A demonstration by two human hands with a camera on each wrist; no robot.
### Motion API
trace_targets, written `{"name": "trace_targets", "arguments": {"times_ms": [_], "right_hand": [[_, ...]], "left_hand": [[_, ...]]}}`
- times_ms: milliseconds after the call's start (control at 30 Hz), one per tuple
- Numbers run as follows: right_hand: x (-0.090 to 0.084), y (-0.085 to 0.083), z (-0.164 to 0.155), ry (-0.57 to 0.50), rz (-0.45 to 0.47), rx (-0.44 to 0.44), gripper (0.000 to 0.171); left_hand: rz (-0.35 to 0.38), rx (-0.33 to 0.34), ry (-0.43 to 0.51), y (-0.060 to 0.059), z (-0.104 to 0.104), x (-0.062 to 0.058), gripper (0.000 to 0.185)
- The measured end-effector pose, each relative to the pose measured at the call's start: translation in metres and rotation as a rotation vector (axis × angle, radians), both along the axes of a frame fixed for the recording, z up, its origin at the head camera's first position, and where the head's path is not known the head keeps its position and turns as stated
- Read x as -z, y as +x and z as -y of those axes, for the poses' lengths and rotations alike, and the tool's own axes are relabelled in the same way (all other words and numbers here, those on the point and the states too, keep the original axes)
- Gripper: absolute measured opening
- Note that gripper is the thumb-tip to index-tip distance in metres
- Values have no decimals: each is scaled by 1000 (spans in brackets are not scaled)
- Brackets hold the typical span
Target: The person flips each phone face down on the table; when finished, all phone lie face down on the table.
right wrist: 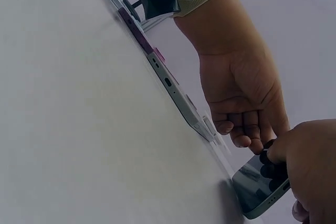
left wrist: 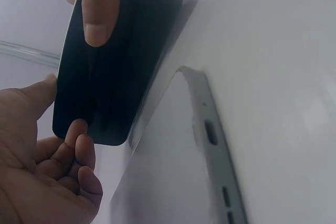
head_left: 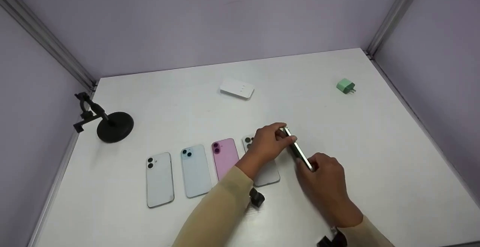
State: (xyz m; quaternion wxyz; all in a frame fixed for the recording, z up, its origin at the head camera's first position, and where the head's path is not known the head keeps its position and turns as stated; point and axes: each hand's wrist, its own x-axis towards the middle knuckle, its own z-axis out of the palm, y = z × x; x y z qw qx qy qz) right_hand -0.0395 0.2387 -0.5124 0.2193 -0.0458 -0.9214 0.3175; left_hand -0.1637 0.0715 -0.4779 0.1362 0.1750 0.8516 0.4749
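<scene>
A phone (head_left: pixel 299 152) with a dark screen (left wrist: pixel 115 61) stands tilted on its long edge on the white table (head_left: pixel 375 145). My left hand (head_left: pixel 270 141) grips its far end and my right hand (head_left: pixel 321 175) grips its near end. In the right wrist view the phone (right wrist: pixel 260 182) leans between my left hand (right wrist: pixel 241 93) and my right hand (right wrist: pixel 310 166). Four phones lie face down in a row to the left: white (head_left: pixel 160 179), light blue (head_left: pixel 195 170), pink (head_left: pixel 225 157) and silver (head_left: pixel 268 174), the last partly under my left wrist.
A white charger block (head_left: pixel 237 88) lies at mid-table toward the back. A green plug adapter (head_left: pixel 345 86) sits far right. A black stand (head_left: pixel 108 125) is at the left edge. Lilac walls enclose the table on three sides.
</scene>
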Motion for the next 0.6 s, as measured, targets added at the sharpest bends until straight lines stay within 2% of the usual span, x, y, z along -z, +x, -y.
{"name": "trace_targets", "arguments": {"times_ms": [167,367,600], "right_hand": [[-2,-1,-3,-44,126,-42,26],[-4,0,-7,-126,286,-123,40],[-3,2,-19,-74,317,-226,47]], "left_hand": [[1,0,-28,0,2,-2,61],[5,7,-24,1,8,-4,59],[-18,71,-15,-2,18,-3,61]]}}
